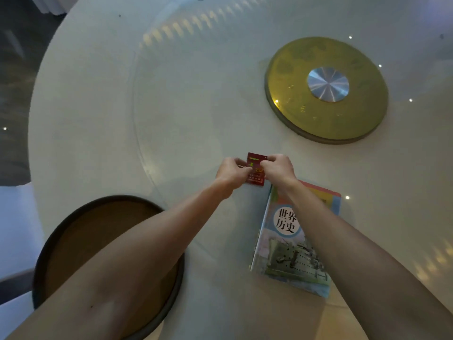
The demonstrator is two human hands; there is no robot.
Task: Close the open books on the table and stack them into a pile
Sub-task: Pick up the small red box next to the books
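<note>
Red small book (256, 169), closed, at frame centre, pinched at both side edges: left hand (231, 173) and right hand (278, 169), fingers curled tight on it. Closed history textbook (289, 251), pale blue cover with ship picture, lower right, lying on another book whose coloured corner (331, 200) shows. White round worktop (171, 94). Gold disc (294, 114), upper right. Brown round stool (73, 236), lower left.

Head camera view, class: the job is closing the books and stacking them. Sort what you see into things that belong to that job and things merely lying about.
Belongs to the job:
- small red book, gripped by left hand and right hand
- closed textbook with a ship on its cover
- white table they sit on

Just lying about:
- gold disc at the table's centre
- round brown stool
</note>
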